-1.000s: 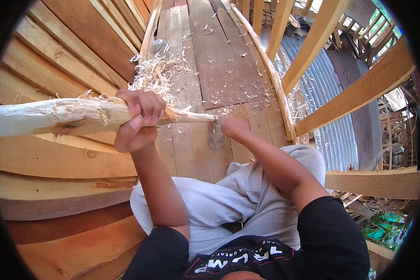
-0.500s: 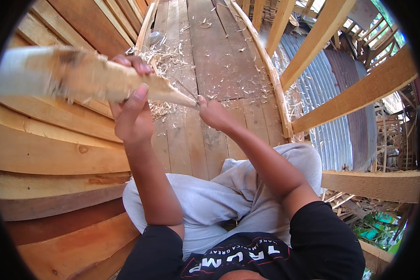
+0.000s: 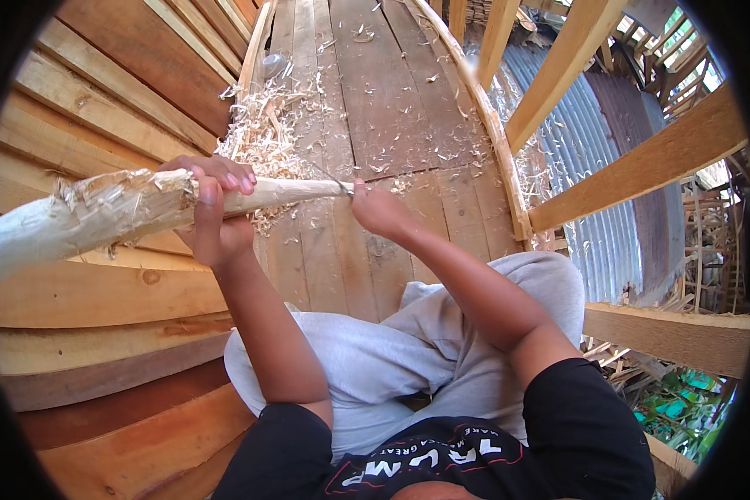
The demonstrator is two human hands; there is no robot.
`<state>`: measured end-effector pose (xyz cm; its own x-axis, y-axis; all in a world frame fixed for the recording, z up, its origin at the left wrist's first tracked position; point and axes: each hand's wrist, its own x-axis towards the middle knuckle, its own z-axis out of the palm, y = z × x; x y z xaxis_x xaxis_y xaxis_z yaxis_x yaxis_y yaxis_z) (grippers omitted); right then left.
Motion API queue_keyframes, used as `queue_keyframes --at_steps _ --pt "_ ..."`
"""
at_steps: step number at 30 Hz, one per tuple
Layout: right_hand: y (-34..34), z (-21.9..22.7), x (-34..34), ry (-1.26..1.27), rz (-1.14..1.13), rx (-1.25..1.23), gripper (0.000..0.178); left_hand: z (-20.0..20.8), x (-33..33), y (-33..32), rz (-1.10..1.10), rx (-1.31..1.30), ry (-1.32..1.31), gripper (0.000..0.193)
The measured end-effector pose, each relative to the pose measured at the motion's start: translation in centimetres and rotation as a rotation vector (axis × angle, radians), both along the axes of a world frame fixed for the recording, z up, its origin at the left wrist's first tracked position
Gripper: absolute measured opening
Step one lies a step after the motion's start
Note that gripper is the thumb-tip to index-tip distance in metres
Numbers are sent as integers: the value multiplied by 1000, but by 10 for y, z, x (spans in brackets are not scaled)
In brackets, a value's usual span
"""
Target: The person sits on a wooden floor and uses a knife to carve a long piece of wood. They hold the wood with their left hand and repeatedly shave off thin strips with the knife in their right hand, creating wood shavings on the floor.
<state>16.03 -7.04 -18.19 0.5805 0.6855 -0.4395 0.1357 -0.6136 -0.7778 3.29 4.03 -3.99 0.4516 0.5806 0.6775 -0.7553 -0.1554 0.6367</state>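
Observation:
A pale, peeled wooden pole (image 3: 125, 212) lies crosswise before me, its left part thick with a rough, splintered patch and its right end tapering narrow. My left hand (image 3: 217, 208) is wrapped round it beside the splintered patch, thumb on the near side. Closed at the tapered tip is my right hand (image 3: 380, 208), gripping a knife whose thin dark blade (image 3: 332, 177) points up and left across the wood near that tip. The knife's handle is hidden in my fist.
Curled wood shavings (image 3: 267, 133) litter the plank floor (image 3: 392, 92). A small clear round container (image 3: 275, 65) stands among them. Boards (image 3: 100, 287) line the left side. On the right are a wooden railing (image 3: 642, 171) and corrugated metal sheets (image 3: 587, 175). My crossed legs (image 3: 375, 350) are close below.
The pole has turned: its thick left end has dropped and its tapered end has risen to nearly level. My left hand has shifted slightly left and down with it.

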Motion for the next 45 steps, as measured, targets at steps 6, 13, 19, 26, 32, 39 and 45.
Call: queue_keyframes --at_steps 6,13,19,26,32,39,45 --pt "-4 25 -6 -164 61 133 57 -1 6 -11 41 -21 25 16" --pt "-1 42 4 -34 150 122 39 3 15 -28 111 117 21 14" --pt "-4 -53 15 -250 132 100 48 7 18 -27 235 19 130 15" --pt "-8 75 -7 -77 178 113 49 9 11 -31 263 73 71 15" --pt "-10 79 11 -42 -68 138 56 -10 10 -17 34 -32 -103 16" --pt "-28 -14 59 -214 -168 27 52 -31 34 -18 44 -107 -35 18" --pt "-8 53 10 -168 -83 128 55 -23 29 -19 168 -185 9 12"
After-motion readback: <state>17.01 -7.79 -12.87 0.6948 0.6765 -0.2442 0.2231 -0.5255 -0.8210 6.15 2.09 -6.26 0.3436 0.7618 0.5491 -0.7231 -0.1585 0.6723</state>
